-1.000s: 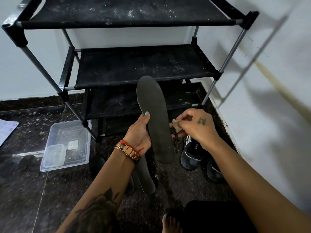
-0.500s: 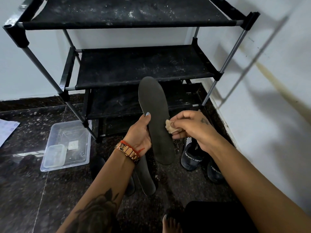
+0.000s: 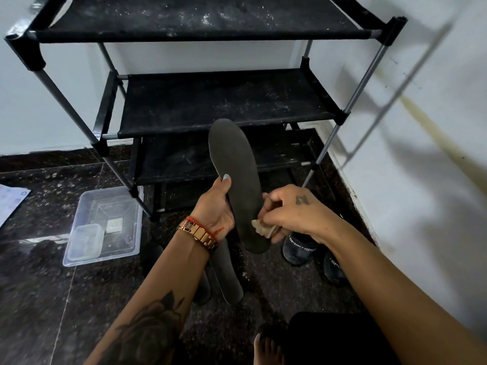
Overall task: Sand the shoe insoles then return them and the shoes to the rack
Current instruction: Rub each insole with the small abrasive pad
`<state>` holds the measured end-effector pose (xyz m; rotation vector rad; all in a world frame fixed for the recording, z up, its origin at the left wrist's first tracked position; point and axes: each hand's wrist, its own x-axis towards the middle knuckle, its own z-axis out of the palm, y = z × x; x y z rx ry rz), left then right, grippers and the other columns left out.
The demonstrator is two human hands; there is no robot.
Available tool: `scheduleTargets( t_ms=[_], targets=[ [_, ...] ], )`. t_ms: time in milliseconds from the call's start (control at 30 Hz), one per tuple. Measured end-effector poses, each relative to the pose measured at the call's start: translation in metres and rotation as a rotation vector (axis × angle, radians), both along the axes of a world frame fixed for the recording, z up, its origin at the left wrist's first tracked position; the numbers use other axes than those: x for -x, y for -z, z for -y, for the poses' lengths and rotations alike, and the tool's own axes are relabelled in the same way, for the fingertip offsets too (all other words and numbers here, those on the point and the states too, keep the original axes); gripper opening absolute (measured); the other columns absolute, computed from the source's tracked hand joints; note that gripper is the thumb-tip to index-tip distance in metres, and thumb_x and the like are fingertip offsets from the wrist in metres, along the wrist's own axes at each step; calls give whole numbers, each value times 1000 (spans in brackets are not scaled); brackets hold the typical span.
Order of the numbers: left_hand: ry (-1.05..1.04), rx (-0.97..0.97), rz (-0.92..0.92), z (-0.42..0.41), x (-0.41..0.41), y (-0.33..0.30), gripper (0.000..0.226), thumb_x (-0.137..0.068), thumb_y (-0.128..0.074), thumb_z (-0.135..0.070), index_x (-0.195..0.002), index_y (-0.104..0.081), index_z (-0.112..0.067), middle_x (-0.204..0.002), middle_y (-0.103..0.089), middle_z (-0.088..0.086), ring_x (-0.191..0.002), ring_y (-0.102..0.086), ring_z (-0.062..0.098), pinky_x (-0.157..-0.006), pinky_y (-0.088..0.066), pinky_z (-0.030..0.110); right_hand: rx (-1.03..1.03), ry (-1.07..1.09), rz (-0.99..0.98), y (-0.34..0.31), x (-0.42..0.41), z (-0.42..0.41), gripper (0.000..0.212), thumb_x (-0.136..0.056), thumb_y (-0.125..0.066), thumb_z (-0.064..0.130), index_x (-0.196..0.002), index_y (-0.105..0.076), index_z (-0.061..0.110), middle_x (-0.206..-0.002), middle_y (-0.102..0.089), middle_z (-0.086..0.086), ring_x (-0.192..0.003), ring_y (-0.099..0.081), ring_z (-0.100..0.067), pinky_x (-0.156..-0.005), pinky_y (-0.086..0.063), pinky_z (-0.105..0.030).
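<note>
Left hand (image 3: pixel 216 209) grips the insole (image 3: pixel 238 180); right hand (image 3: pixel 290 214) pinches sandpaper (image 3: pixel 263 227) against it. Below the right hand, shoes (image 3: pixel 299 250) read "SPORT". Left of the left hand, a clear tub (image 3: pixel 105 225) holds a smaller tub (image 3: pixel 85 242).

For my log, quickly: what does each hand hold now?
Left hand: grips the insole.
Right hand: pinches the sandpaper against it.

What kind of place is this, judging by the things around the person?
Probably a corner of a home, perhaps an entryway: a black fabric-shelved metal shoe rack stands against a white wall on a dark polished stone floor, with black sport shoes beside it.
</note>
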<state>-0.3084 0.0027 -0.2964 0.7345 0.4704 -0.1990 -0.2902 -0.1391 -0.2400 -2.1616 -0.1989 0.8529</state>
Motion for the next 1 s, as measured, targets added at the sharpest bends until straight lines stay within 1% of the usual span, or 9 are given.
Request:
scheduleTargets(
  t_ms=[133, 233, 333, 433, 567, 633, 733, 867, 1000],
  targets=[
    [38, 8, -13, -4, 1, 0, 38, -103, -27, -33, -137, -39, -21, -129, -56, 15, -89, -68, 34, -78, -54, 50, 83, 132, 205, 3, -9, 10, 10, -80, -62, 5, -72, -64, 10, -70, -68, -7, -56, -69, -21, -60, -60, -32],
    [15, -11, -1, -2, 1, -2, 39, -103, -27, -29, -137, -40, -15, -118, -61, 12, -81, -70, 26, -67, -59, 41, -151, 252, 106, 2, -11, 12, 5, -79, -64, 1, -75, -64, 3, -72, -67, -13, -53, -67, -17, -51, -57, -29],
    [4, -28, -3, 0, 0, -1, 41, -104, -25, -28, -139, -38, -12, -125, -58, 13, -85, -67, 22, -61, -59, 34, -213, 161, -16, 2, -7, 6, 5, -78, -64, -3, -76, -65, 2, -79, -69, -17, -56, -68, -18, -49, -54, -25],
    [16, 25, 8, -2, 0, -1, 40, -103, -25, -30, -139, -36, -14, -132, -53, 17, -80, -71, 28, -63, -59, 40, -85, 103, 18, 5, -4, 2, 7, -78, -63, -2, -74, -65, 4, -75, -67, -11, -61, -70, -24, -51, -58, -28],
    [34, 76, 9, -3, 1, -2, 35, -103, -26, -32, -135, -39, -22, -132, -53, 15, -87, -69, 37, -70, -55, 56, -10, 240, 225, 6, -14, 14, 10, -80, -62, 3, -71, -64, 8, -64, -68, -11, -53, -68, -21, -55, -59, -35],
    [28, 61, 8, -3, 0, -3, 37, -103, -27, -31, -136, -39, -20, -130, -55, 13, -87, -69, 33, -71, -55, 55, -116, 305, 180, 3, -16, 16, 4, -81, -63, 2, -78, -65, 2, -67, -67, -12, -50, -66, -15, -50, -57, -28],
    [22, -56, 9, -2, 0, -3, 41, -103, -26, -28, -140, -38, -13, -127, -57, 11, -93, -64, 22, -76, -56, 41, -257, 276, 35, -1, -13, 11, 6, -81, -62, -2, -81, -66, 3, -69, -66, -12, -52, -64, -12, -46, -52, -22],
    [19, -52, 13, -4, 0, -3, 40, -104, -25, -27, -139, -38, -13, -130, -56, 11, -94, -64, 22, -75, -56, 39, -256, 162, -38, -3, -13, 11, 18, -82, -62, -2, -93, -69, 11, -74, -69, -10, -55, -65, -11, -47, -51, -19],
    [14, 21, 24, -4, 0, -2, 39, -104, -25, -28, -139, -36, -13, -128, -57, 15, -85, -70, 27, -67, -58, 40, -184, 58, -82, -4, -10, 11, 17, -81, -63, -4, -87, -73, 9, -83, -69, -3, -68, -69, -12, -50, -54, -20]
  ],
)
